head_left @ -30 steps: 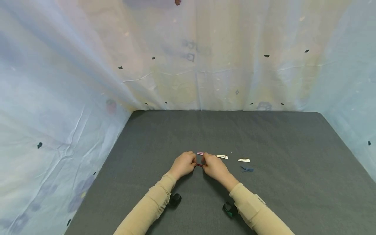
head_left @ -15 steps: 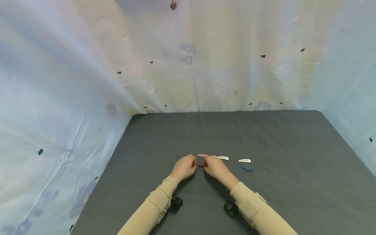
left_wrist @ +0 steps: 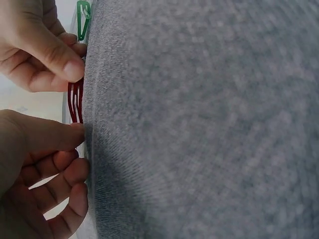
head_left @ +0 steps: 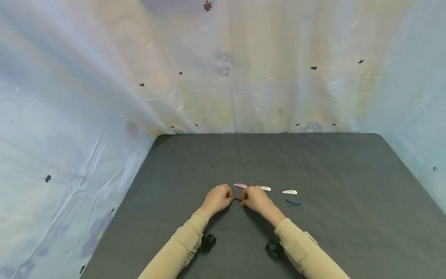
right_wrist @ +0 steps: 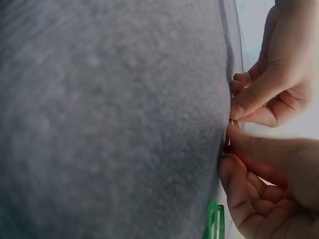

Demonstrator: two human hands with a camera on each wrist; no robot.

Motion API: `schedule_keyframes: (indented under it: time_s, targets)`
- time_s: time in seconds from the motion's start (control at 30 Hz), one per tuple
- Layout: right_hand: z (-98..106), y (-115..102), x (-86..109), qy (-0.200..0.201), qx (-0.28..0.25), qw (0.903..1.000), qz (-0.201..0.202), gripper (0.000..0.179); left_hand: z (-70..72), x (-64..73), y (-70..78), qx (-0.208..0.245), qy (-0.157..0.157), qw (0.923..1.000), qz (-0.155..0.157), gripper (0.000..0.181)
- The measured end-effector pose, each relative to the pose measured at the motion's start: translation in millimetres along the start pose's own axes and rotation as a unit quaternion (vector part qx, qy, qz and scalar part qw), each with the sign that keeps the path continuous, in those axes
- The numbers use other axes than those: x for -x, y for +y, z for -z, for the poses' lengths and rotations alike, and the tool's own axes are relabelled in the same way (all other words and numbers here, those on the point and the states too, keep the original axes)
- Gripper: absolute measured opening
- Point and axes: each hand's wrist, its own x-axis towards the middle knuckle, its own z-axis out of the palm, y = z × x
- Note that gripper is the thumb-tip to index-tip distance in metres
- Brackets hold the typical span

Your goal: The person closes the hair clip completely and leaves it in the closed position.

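A dark red snap hair clip spans the small gap between my two hands, low over the dark grey tabletop. At its left end, my left hand pinches it with thumb and forefinger. My right hand pinches the other end, thumb showing on top in the left wrist view. Just beyond the fingers lies a pink snap clip. A cream snap clip is partly covered by my right hand. In the right wrist view my fingers hide most of the red clip.
Right of my hands lie a second cream clip and a blue clip with crossed strips. The wrist views show a green snap clip past the right hand. Pale patterned sheeting hangs around the table.
Both hands keep hold of the red clip. The right hand has uncovered more of the pink clip and now overlaps the nearer cream one. The head view has shifted slightly.
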Motion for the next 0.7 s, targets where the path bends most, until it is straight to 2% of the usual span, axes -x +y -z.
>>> schedule_keyframes:
  time_s: [0.23, 0.5, 0.7]
  targets:
    - [-0.2, 0.6, 2.7, 0.009, 0.002, 0.9999, 0.003, 0.017, 1.5, 0.8, 2.2, -0.001, -0.008, 1.0, 0.0, 0.016]
    - [-4.1, 1.7, 1.9, 0.014, 0.016, 0.9998, -0.003, 0.015, 5.6, -4.2, 1.7, -0.022, -0.043, 0.9987, -0.012, 0.014]
    - [-5.2, 0.7, 0.5, 0.015, 0.028, 0.9995, 0.002, 0.014, 11.0, -10.5, 0.7, -0.005, -0.069, 0.9976, 0.0, 0.012]
